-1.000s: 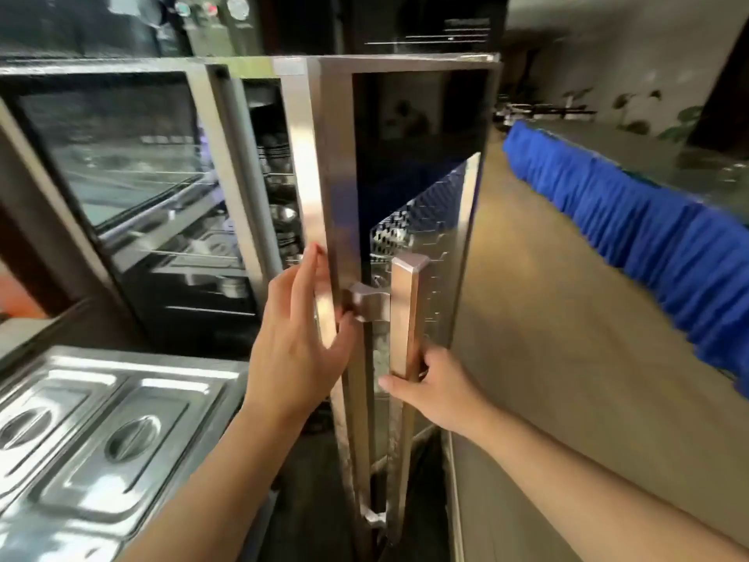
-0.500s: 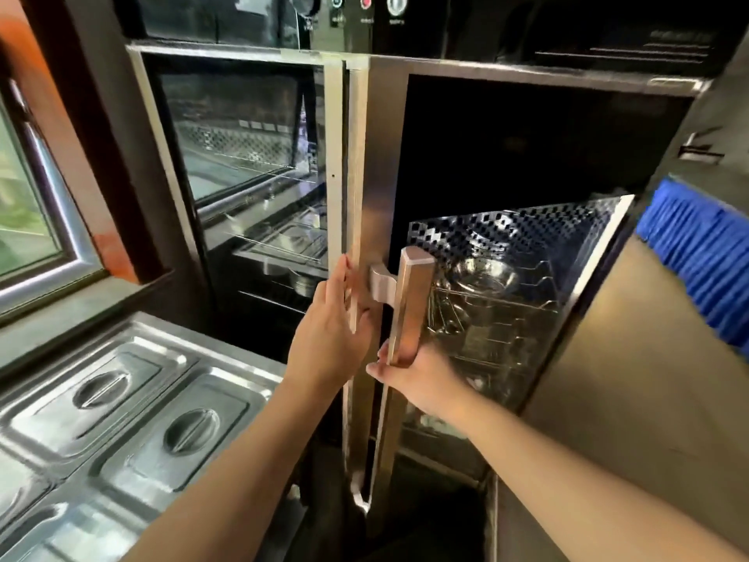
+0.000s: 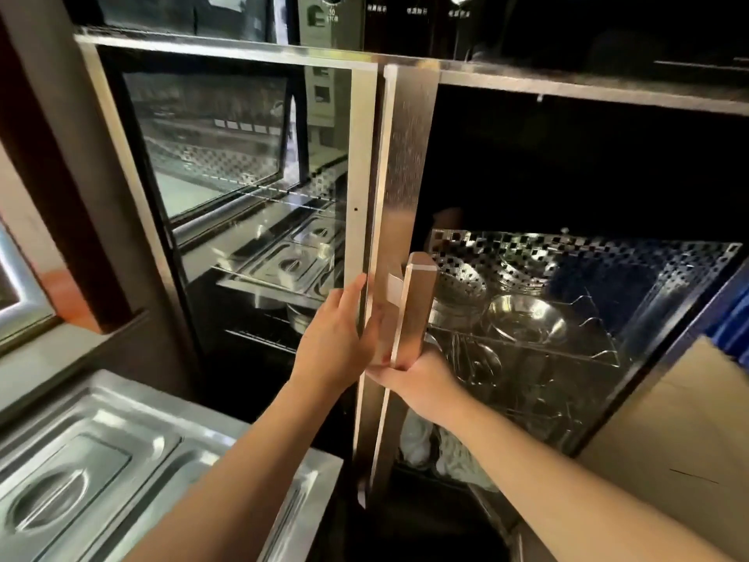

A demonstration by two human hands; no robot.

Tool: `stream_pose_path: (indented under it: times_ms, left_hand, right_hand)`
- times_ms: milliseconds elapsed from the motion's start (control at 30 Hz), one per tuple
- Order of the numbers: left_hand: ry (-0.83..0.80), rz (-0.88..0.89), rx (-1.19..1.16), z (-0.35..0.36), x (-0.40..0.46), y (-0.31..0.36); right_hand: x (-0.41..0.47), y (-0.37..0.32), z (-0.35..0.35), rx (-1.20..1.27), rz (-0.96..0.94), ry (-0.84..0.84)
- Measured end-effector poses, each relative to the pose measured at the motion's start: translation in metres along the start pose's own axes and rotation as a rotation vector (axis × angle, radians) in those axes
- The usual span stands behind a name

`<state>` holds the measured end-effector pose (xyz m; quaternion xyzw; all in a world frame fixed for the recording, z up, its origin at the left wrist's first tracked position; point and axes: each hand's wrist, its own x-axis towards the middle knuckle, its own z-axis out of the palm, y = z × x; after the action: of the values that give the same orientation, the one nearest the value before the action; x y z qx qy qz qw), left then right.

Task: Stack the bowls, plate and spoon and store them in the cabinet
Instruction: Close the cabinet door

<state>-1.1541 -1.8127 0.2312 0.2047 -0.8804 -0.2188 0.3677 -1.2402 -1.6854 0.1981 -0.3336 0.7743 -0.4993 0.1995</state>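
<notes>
The steel cabinet's right glass door (image 3: 409, 164) sits nearly flush with the left door (image 3: 356, 156). My right hand (image 3: 417, 379) grips the lower part of the door's copper-coloured handle (image 3: 417, 310). My left hand (image 3: 336, 338) lies flat, fingers apart, against the door's steel edge. Through the dark glass I see a steel bowl (image 3: 527, 318) and other steel dishes (image 3: 458, 294) on a wire rack (image 3: 600, 354). A plate or spoon cannot be made out.
A steel counter with lidded food pans (image 3: 81, 480) stands at the lower left. A control panel with knobs (image 3: 405, 14) runs above the doors. A brown board surface (image 3: 668, 432) and blue cloth (image 3: 733, 318) lie to the right.
The right door has swung from well open to almost flush with the left door. Both hands stayed on it, and my view turned left toward the cabinet front.
</notes>
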Motion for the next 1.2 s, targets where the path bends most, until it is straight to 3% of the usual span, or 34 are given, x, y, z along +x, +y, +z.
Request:
stream_pose_path:
  times_ms: [167, 467, 700, 1000, 1200]
  left_hand:
    - [-0.079, 0.038, 0.048, 0.016, 0.051, -0.045]
    - [-0.077, 0.082, 0.222, 0.049, 0.114, -0.093]
    - [-0.105, 0.076, 0.400, 0.084, 0.140, -0.122]
    - [-0.002, 0.044, 0.373, 0.119, 0.143, -0.135]
    - [0.076, 0.065, 0.350, 0.131, 0.144, -0.139]
  right_hand:
    - [0.051, -0.006, 0.005, 0.013, 0.044, 0.052]
    - [0.115, -0.001, 0.011, 0.068, 0.046, 0.134]
    - [0.143, 0.002, 0.008, 0.057, -0.048, 0.190]
    - [0.176, 0.021, 0.012, 0.024, -0.221, 0.201]
    - [0.191, 0.030, 0.016, 0.034, -0.347, 0.294]
